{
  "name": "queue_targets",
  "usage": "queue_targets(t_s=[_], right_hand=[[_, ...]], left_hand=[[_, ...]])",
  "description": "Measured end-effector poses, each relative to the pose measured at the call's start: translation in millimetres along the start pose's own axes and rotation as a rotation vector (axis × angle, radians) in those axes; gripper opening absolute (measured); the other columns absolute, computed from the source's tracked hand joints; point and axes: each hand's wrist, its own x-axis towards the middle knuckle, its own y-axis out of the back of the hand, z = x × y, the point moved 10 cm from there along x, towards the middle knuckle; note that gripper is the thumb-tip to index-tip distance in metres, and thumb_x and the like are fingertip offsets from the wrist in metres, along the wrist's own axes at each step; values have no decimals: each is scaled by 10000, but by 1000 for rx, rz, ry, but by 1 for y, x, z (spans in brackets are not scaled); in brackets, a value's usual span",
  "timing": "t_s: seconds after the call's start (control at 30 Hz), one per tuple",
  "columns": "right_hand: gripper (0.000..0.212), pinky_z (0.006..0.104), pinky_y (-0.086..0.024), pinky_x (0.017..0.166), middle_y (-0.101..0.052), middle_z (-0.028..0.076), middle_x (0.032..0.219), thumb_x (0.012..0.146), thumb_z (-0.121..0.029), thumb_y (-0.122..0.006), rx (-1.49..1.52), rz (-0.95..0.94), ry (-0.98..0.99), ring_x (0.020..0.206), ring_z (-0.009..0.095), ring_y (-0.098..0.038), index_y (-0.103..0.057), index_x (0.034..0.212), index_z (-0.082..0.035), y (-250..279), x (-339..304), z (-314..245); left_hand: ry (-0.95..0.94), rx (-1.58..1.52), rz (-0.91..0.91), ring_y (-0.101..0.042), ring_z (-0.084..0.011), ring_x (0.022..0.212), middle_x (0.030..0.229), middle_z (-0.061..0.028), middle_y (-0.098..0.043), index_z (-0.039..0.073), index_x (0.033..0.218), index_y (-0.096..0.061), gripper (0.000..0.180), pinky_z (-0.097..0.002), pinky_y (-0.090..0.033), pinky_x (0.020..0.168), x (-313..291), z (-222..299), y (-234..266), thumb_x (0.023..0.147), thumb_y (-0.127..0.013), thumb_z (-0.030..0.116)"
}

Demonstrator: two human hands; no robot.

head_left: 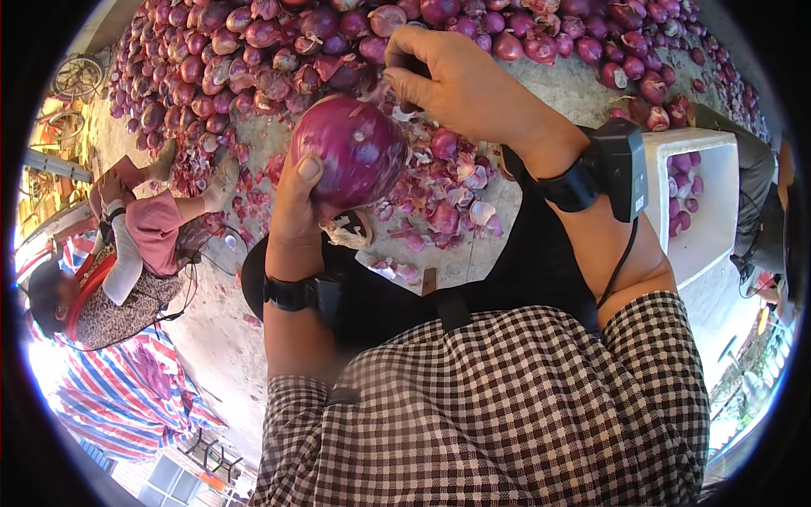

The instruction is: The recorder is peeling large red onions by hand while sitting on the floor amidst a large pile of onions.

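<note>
A large red onion (351,152), its skin glossy purple, rests in my left hand (294,211). The thumb presses along the onion's near left side, while the other fingers are mostly hidden beneath it. Just above and to the right of the onion is my right hand (465,84), its fingers curled toward the thumb. Loose papery skin shows by the onion's top near the right thumb; whatever the right fingers pinch is too small to make out. Below, onion skins (448,211) lie scattered on the floor between my legs.
A big heap of red onions (253,84) spreads across the far floor. To the right stands a white box (718,203) with several onions inside. One person (110,279) sits at the left, near a striped tarp (135,380); another person (760,186) is partly visible behind the box.
</note>
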Motion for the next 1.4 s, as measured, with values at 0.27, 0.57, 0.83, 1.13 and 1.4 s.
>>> queue_targets(t_s=[0.27,0.57,0.83,1.13,1.4], right_hand=[[106,399,-459,692,-550,144,824,813,-46,-551,-430,106,130,770,352,-560,-531,909,-8,-2,-2,5],[181,347,-495,715,-587,94,902,823,-136,-636,-69,-2,159,822,256,-602,-605,964,-27,-1,1,-16],[277,262,-479,692,-584,31,894,809,-197,-710,100,-101,186,776,102,-558,-596,987,-18,-20,-5,-33],[233,267,-492,651,-625,68,844,836,-127,-614,241,-241,-75,719,114,-595,-604,1034,-6,-22,-5,-5],[377,312,-492,757,-634,107,912,800,-246,-647,137,-275,-60,829,173,-603,-592,1060,22,-28,-6,-1]], left_hand=[[1,-23,-41,-535,-271,1158,1288,-160,-489,-14,1401,-295,961,-416,-469,966,-7,3,-5,697,-743,461],[-11,-22,-89,-536,-253,1154,1285,-148,-486,-10,1415,-264,1062,-392,-469,968,-6,10,-15,647,-782,508],[2,20,-35,-532,-251,1148,1275,-154,-481,-7,1399,-289,990,-385,-476,947,-2,0,-5,680,-771,472],[3,5,-42,-537,-262,1136,1251,-149,-492,15,1385,-323,947,-400,-475,948,3,-2,-8,652,-777,408],[-10,77,-52,-537,-265,1131,1246,-151,-492,21,1377,-346,928,-397,-476,943,7,-4,-5,642,-781,383]])
